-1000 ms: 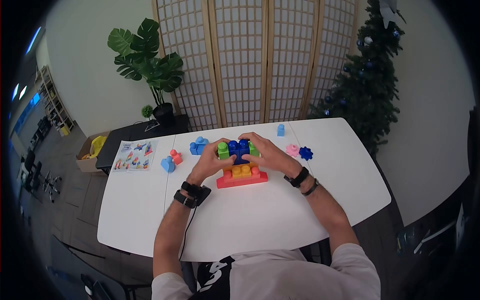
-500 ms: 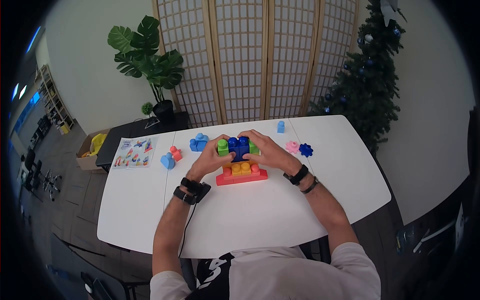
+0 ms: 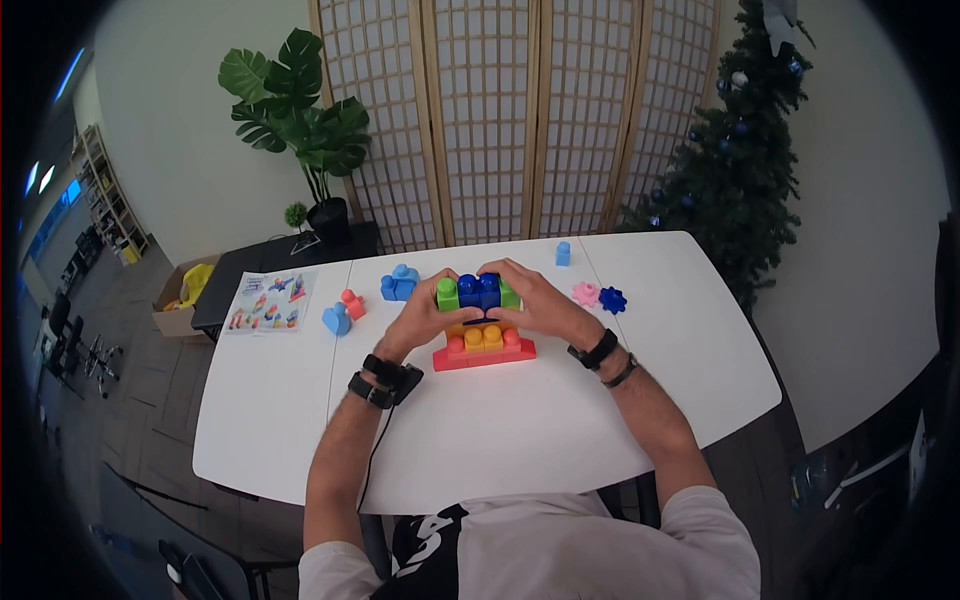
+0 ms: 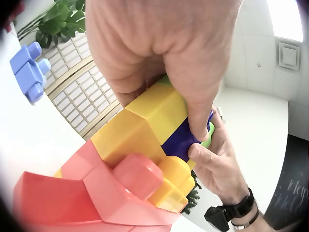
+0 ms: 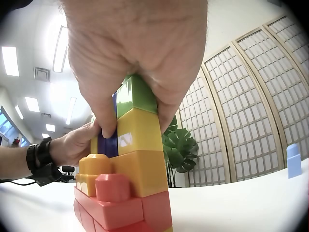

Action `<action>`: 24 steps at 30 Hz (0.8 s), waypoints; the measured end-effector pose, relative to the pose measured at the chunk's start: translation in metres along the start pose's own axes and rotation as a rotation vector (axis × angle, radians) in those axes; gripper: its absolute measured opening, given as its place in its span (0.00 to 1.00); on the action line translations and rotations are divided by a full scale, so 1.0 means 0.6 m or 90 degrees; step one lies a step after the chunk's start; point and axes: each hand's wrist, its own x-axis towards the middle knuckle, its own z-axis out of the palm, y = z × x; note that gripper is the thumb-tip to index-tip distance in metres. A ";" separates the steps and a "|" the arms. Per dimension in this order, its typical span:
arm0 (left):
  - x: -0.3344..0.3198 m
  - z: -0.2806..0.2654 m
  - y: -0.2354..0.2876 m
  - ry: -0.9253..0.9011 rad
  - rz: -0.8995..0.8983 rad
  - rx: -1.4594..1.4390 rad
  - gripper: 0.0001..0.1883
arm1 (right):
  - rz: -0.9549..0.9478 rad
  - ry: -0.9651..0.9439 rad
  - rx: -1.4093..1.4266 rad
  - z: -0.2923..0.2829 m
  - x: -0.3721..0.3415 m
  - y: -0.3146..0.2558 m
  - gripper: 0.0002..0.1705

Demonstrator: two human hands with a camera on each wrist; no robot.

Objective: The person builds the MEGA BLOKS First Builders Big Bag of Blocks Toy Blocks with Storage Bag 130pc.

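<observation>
As left fingers [image 4: 197, 116] and right fingers [image 5: 104, 113] clamp the block stack [image 3: 483, 339], dark-blue blocks [image 3: 488, 294] sit between them, red base [image 3: 485, 357] below.

My torso [image 3: 560, 550] sits at 6 o'clock in the head view. The left forearm [image 3: 340, 450] enters from 7 o'clock and points to 1 o'clock; the right forearm [image 3: 650, 415] enters from 5 o'clock and points between 10 and 11 o'clock. My left fingers [image 3: 432, 287] and right fingers [image 3: 522, 283] face each other, both curled in a grip. Left thumb [image 4: 197, 116]: near side, directed to 3 o'clock in the head view. Right thumb [image 5: 104, 116]: near side, directed to 9 o'clock. The thumb tips lie just beside each other. My remaining digits reach round the 12 o'clock side, tips hidden.
</observation>
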 end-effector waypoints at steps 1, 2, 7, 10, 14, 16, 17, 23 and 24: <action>0.001 0.000 -0.004 0.003 0.001 -0.009 0.20 | -0.003 0.002 -0.001 0.000 0.000 0.000 0.33; 0.002 0.001 -0.008 0.005 0.003 -0.017 0.20 | -0.002 0.002 -0.001 0.000 0.000 0.000 0.33; -0.004 0.009 -0.012 0.031 0.019 -0.005 0.22 | 0.007 0.001 0.018 0.002 0.000 0.003 0.34; -0.007 0.004 -0.009 0.058 0.084 0.041 0.23 | 0.007 -0.004 0.015 0.003 -0.001 0.006 0.38; 0.003 -0.044 -0.006 0.192 0.047 -0.204 0.21 | 0.071 -0.003 0.033 0.002 -0.007 -0.001 0.43; 0.015 -0.094 -0.024 0.241 0.023 -0.085 0.19 | 0.139 -0.012 0.035 -0.003 -0.010 -0.008 0.49; 0.011 -0.117 -0.040 0.290 0.002 0.035 0.18 | 0.142 -0.013 0.038 -0.005 -0.011 -0.009 0.49; -0.044 -0.181 -0.166 0.115 0.006 0.515 0.20 | 0.061 0.092 0.081 -0.015 -0.008 0.021 0.50; -0.052 -0.178 -0.176 0.090 -0.011 0.573 0.21 | 0.063 0.115 0.116 -0.018 -0.007 0.026 0.46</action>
